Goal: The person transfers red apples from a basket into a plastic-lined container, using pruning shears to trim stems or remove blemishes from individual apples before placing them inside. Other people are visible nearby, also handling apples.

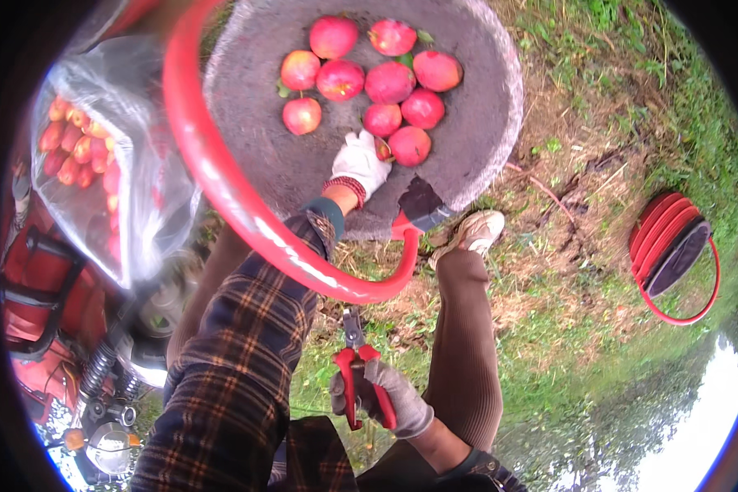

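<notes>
Near: wears a plaid sleeve point(230, 361) on the left arm, reaching up under the thick red handle point(213, 176) of a basket point(250, 98) with grey fuzzy lining. Grips pruning shears point(348, 379) in the grey-gloved right hand point(398, 402), with fingers wrapped around the red handle grips and blades pointing up toward the basket; cannot tell whether spread or closed at the blades.

Farther in: rests the white-gloved left hand point(361, 164), with a red beaded bracelet point(348, 187) at the wrist, inside the basket. Touches a small apple point(384, 150) with half-curled fingers; cannot tell from here whether grasping or only brushing it. Counts about ten more red apples point(340, 79) on the lining beyond, with a few leaves among them.

Looks like the step of placing or sorting fruit by hand, with shears parked aside. Seems to call next for gentle left fingers, to spare the skin, and for shear points kept clear of glove and fruit.

Outward: stands with one pale shoe point(482, 230) beside the basket. Notes a clear plastic bag point(143, 123) of red fruit and a motorbike point(111, 447) at left; a ringed red basket point(662, 238) on grass at right.
</notes>
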`<state>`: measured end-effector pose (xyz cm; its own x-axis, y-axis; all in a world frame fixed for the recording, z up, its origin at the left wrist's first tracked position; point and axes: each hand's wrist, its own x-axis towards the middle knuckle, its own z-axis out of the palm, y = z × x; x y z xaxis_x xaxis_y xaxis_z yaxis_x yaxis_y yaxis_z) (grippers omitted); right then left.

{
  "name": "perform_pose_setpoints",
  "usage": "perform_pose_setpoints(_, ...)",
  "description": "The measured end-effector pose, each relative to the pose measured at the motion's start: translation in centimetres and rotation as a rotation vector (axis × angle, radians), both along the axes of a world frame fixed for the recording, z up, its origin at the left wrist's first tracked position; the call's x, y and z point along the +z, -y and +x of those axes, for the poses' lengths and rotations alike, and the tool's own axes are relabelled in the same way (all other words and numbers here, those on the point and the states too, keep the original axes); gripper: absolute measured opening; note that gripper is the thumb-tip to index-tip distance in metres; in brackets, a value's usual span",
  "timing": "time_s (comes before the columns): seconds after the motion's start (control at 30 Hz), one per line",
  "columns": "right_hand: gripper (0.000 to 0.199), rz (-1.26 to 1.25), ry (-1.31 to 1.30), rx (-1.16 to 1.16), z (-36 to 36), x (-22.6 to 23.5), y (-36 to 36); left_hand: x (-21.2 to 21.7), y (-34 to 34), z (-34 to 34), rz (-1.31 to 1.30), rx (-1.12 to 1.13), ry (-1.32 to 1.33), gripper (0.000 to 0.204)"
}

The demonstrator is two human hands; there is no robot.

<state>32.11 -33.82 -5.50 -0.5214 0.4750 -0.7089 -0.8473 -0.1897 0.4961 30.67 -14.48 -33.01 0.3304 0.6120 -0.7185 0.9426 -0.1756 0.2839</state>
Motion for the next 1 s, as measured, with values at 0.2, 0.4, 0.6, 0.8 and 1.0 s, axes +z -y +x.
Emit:
perform_pose_setpoints(0.2, 0.066, 0.036, 0.053, -0.013, 1.4, 1.0, -1.6, 7.8, -1.3, -3.1, -0.074, 0.013, 0.139, 0.067)
perform_pose_setpoints(0.4, 0.069, -0.003, 0.038, 0.006, 1.5, 7.0, -8.7, 25.7, -4.9, -8.2, -0.109, 0.037, 0.33, 0.071)
perform_pose_setpoints(0.6, 0.06, 0.13, -0.002, -0.007, -0.1, 9.3, -11.3, 32.3, -6.2, -11.1, 0.015, 0.12, 0.397, 0.071)
perform_pose_setpoints(0.8, 0.059, 0.154, -0.002, 0.072, -2.1, 10.0, -14.1, 32.9, -7.1, -14.3, 0.059, 0.058, 0.422, 0.073)
perform_pose_setpoints(1.0, 0.063, 0.076, 0.001, 0.213, -4.3, 9.9, -15.9, 32.3, -7.5, -17.4, 0.052, 0.08, 0.414, 0.074)
